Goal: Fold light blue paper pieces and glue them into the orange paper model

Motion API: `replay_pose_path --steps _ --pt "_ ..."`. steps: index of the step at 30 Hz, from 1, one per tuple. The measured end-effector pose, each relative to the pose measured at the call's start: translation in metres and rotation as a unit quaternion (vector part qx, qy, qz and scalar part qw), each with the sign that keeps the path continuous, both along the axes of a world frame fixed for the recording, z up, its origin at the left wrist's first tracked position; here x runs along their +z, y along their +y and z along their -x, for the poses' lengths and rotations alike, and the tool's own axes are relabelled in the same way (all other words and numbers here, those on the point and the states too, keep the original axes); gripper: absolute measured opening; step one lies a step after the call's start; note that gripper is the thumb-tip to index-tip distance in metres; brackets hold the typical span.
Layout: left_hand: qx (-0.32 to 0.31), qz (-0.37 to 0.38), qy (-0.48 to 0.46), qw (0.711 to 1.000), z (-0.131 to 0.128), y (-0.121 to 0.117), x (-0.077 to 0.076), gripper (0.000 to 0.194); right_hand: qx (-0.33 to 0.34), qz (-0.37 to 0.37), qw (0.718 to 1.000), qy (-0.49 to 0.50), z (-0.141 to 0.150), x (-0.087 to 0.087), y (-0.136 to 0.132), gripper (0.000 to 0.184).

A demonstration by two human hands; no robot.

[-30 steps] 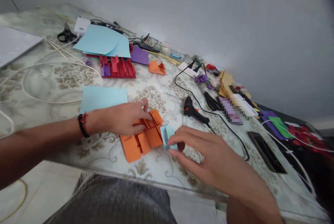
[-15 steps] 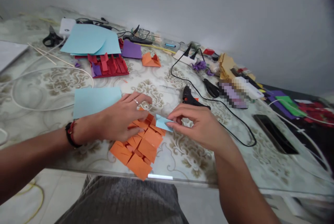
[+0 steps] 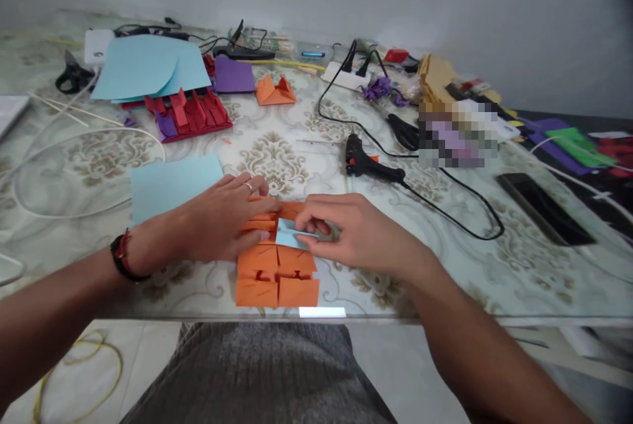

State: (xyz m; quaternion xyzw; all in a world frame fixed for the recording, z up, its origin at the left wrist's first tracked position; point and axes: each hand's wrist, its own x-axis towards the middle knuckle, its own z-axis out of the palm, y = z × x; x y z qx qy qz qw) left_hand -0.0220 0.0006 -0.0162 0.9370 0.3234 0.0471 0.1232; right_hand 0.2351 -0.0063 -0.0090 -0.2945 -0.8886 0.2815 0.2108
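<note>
An orange folded-paper piece [image 3: 277, 279], made of several square flaps with slits, lies flat near the table's front edge. My left hand [image 3: 232, 216] rests on its left and upper part, fingers stretched out, hiding some flaps. A small light blue folded paper [image 3: 287, 233] is pinched between the thumb and fingers of my right hand [image 3: 351, 229]. Its left end is over the middle of the orange piece; I cannot tell whether it is tucked into a slit. Behind my left wrist lies a light blue sheet [image 3: 173, 180].
A black glue gun [image 3: 370, 163] with its cord lies right of centre, near a dark phone [image 3: 544, 206]. Farther back are a red folded-paper piece [image 3: 192, 117], blue sheets [image 3: 143, 68], a purple sheet [image 3: 234, 74], an orange folded paper [image 3: 275, 91], scissors [image 3: 74, 74] and a power strip [image 3: 346, 76].
The orange piece has turned from slanted to nearly square with the table edge. My right hand has brought the blue paper left, over the orange flaps. The camera view has shifted.
</note>
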Motion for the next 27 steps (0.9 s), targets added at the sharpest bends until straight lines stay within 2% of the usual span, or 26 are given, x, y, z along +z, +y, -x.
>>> replay_pose_path --steps 8,27 --pt "-0.01 0.003 -0.012 1.0 0.0025 0.0024 -0.004 0.036 0.013 -0.016 1.0 0.002 -0.0007 -0.0039 0.0023 0.014" --pt "-0.001 0.016 -0.045 0.999 0.0027 0.0014 -0.0035 0.032 0.026 0.015 0.999 -0.035 0.0018 -0.009 0.0033 0.015"
